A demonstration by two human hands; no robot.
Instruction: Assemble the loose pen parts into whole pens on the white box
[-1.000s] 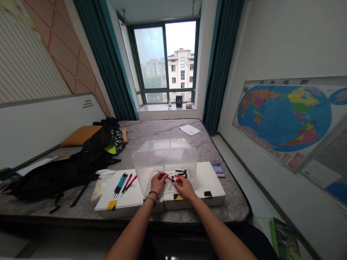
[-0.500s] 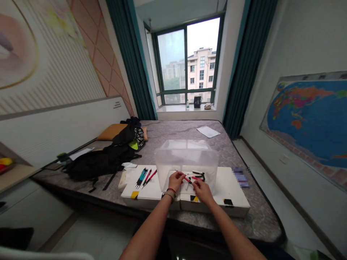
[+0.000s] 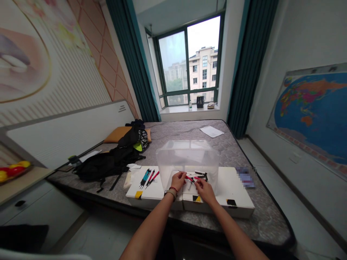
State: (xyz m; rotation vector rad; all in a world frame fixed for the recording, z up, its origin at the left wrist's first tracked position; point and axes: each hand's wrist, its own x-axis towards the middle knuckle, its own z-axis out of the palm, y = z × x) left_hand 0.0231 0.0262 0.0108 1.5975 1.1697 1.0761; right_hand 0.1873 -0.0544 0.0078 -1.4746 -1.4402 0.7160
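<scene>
Between my hands is a slim red and black pen [image 3: 190,178]. My left hand [image 3: 179,180] pinches its red end, and my right hand [image 3: 204,189] pinches the black end. Both hands are at the open front of a clear plastic box [image 3: 187,157], which lies on its side on white boxes [image 3: 233,184]. Loose black, white and red pen parts [image 3: 202,175] lie inside it, just past my fingers. Left of the box, teal pens [image 3: 144,178] and red and black pens [image 3: 152,179] lie side by side. My fingers hide part of the held pen.
The white boxes rest on a grey mattress [image 3: 173,130]. A black backpack [image 3: 105,162] lies at the left, near a brown cushion [image 3: 117,134]. White tissue [image 3: 134,166] sits by the boxes' left corner. A paper sheet [image 3: 211,131] lies farther back.
The view has shifted slightly, so the scene sits a little farther right. Both hands still hold the pen, which now lies at a slightly flatter angle.
</scene>
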